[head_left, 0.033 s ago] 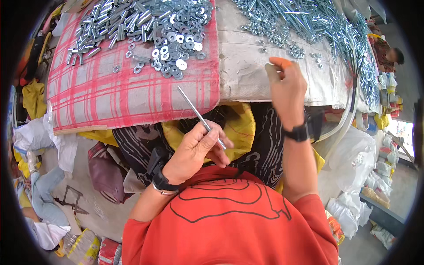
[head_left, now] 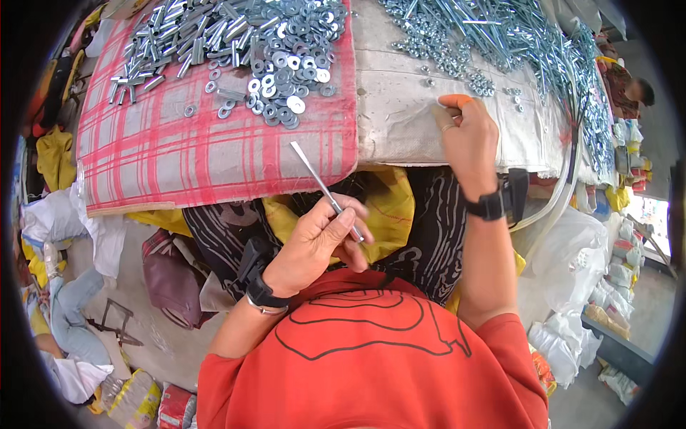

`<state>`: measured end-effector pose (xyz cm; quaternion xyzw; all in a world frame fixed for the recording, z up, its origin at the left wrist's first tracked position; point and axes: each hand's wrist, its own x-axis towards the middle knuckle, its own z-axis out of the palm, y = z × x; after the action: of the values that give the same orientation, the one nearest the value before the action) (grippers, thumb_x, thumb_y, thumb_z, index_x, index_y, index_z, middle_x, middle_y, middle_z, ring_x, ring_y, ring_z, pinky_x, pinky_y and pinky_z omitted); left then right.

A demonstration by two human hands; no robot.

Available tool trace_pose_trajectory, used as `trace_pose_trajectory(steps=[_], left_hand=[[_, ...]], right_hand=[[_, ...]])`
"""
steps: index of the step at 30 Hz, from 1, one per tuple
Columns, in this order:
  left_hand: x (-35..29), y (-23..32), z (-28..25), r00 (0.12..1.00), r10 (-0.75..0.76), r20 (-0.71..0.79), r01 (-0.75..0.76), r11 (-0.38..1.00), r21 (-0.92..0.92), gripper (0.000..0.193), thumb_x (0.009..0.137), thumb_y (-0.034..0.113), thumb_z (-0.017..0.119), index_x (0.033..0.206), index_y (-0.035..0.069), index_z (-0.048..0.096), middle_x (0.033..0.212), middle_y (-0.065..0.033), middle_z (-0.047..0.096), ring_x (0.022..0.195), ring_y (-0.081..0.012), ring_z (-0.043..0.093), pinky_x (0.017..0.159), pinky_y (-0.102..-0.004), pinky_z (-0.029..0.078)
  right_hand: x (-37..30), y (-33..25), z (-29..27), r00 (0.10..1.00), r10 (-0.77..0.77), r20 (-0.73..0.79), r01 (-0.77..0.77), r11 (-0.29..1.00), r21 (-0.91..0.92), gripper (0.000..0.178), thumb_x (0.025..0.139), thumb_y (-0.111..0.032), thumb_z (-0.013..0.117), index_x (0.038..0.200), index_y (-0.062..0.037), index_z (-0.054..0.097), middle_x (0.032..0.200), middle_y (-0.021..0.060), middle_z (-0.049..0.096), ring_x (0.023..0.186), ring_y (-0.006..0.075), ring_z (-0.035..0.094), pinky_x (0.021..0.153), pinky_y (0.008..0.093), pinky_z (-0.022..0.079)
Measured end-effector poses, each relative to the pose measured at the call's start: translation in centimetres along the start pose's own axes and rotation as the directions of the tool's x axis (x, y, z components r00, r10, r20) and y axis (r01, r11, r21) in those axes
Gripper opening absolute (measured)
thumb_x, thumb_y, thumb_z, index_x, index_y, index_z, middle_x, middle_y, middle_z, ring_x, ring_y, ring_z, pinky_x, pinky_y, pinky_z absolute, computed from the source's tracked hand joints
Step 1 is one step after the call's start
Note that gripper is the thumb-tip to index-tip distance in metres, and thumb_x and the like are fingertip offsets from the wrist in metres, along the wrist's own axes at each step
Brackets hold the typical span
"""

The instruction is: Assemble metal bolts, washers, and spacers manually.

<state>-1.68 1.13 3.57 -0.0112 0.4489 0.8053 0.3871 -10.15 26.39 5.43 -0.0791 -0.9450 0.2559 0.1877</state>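
Observation:
In front of my red shirt, my left hand (head_left: 318,239) is closed around a thin, shiny metal rod (head_left: 311,168). The rod slants up and left toward the table edge, and its lower end shows past my fingers. Over the pale cloth on the right, my right hand (head_left: 469,139) has its fingers curled together, with an orange finger cover (head_left: 454,100) on one of them. Whatever sits between those fingertips, if anything, is too small to make out. Loose nuts (head_left: 477,82) lie just beyond that hand. Flat washers (head_left: 289,79) are heaped past the rod's upper end.
Short metal tubes (head_left: 196,36) are piled at the far left on a red checked cloth (head_left: 157,157). Long thin rods (head_left: 493,36) lie heaped at the far right. Clear hoses (head_left: 568,175) hang over the right edge. A yellow sack (head_left: 389,207) is below the table.
My right hand has shifted slightly right, and its wrist has turned a little. The rod in my left hand has barely moved.

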Motion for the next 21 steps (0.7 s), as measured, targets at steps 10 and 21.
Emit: trace_pose_trajectory(steps=[10, 21], left_hand=[[1.0, -0.3, -1.6, 0.989, -0.051, -0.139, 0.062, 0.995, 0.079, 0.032, 0.099, 0.023, 0.052, 0.123, 0.003, 0.057, 0.084, -0.006, 0.061, 0.058, -0.014, 0.062, 0.051, -0.0241, 0.051], [1.3, -0.7, -2.1, 0.98, 0.018, -0.197, 0.021, 0.981, 0.193, 0.027, 0.098, 0.016, 0.053, 0.12, 0.002, 0.059, 0.076, -0.0024, 0.058, 0.051, -0.0105, 0.057, 0.047, -0.0215, 0.046]], right_hand=[[0.3, -4.9, 1.9, 0.961, -0.161, 0.225, 0.056, 0.91, 0.41, 0.014, 0.078, -0.007, 0.072, 0.091, -0.0038, 0.067, 0.077, 0.0117, 0.061, 0.06, 0.0227, 0.057, 0.059, 0.0315, 0.047], [0.4, -7.2, 5.6, 0.92, -0.373, 0.12, 0.31, 0.88, 0.36, 0.011, 0.083, -0.007, 0.065, 0.093, -0.0022, 0.064, 0.083, 0.0137, 0.061, 0.067, 0.0296, 0.063, 0.06, 0.0385, 0.049]])
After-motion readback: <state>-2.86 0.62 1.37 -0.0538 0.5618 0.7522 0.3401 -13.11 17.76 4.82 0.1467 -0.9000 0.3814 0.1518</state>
